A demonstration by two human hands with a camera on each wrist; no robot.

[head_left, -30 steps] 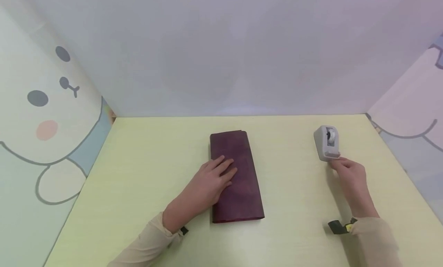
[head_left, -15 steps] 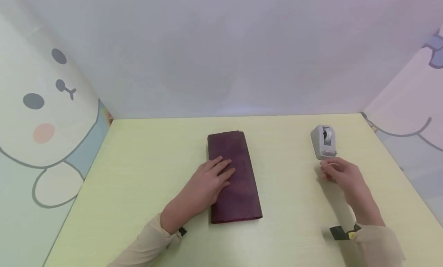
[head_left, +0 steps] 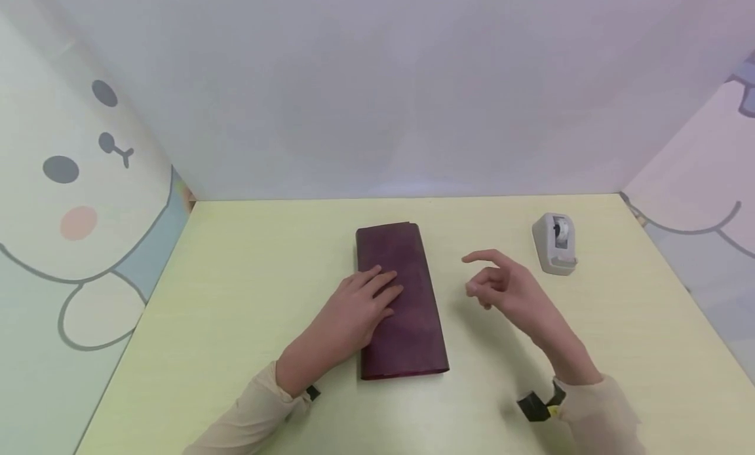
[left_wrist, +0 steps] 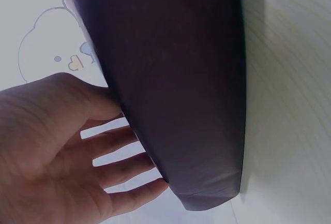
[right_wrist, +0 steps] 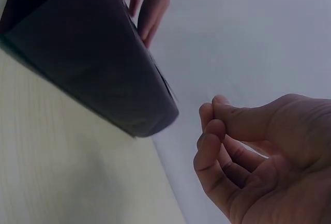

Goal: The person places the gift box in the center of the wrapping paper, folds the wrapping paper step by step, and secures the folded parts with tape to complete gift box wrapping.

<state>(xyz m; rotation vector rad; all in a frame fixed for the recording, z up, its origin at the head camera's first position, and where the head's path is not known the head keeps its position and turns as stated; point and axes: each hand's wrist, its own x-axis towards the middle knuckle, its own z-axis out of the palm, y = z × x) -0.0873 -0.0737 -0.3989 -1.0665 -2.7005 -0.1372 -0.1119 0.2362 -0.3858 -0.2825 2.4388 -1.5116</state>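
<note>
Maroon package point(head_left: 408, 340) lies on the table point(head_left: 248, 271) beneath the unclenched left hand point(head_left: 352, 309), whose lifting could, I judge, let it unfold, and I can't tell whether the right hand point(head_left: 512, 290) pinches anything.

The package point(head_left: 407, 330) is maroon; the tape dispenser point(head_left: 548, 248) grey; the tabletop point(head_left: 248, 271) grained pale yellow.
</note>
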